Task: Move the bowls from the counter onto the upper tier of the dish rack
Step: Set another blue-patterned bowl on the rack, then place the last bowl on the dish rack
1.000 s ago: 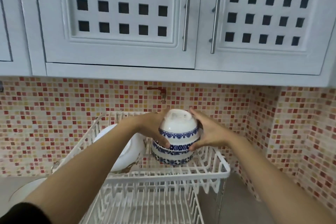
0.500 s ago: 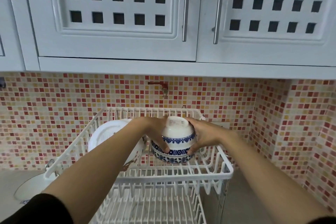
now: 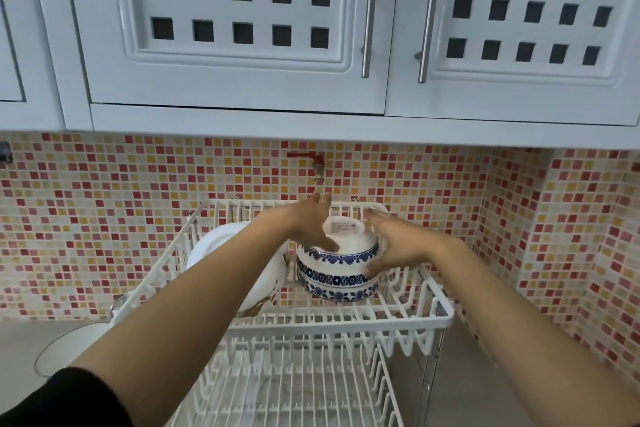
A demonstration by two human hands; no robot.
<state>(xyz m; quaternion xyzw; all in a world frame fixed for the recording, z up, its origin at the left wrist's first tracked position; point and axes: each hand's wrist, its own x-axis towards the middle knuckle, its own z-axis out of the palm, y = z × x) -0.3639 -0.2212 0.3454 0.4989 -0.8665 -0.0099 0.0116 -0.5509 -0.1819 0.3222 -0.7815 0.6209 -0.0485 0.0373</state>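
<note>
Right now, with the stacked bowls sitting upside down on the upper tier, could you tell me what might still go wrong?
1. The left hand thumb is at the stacked bowls; pulling back carelessly could knock them over.
2. The stack sits close to the white plate, so a nudge may clink them.
3. Bowls balanced on rack wires could slide.

White wire dish rack [image 3: 429,317] upper tier carries stacked blue-patterned bowls [image 3: 337,272].

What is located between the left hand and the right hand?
In the head view, the stack of upturned blue-patterned bowls sits on the upper tier, between left hand and right hand.
</note>
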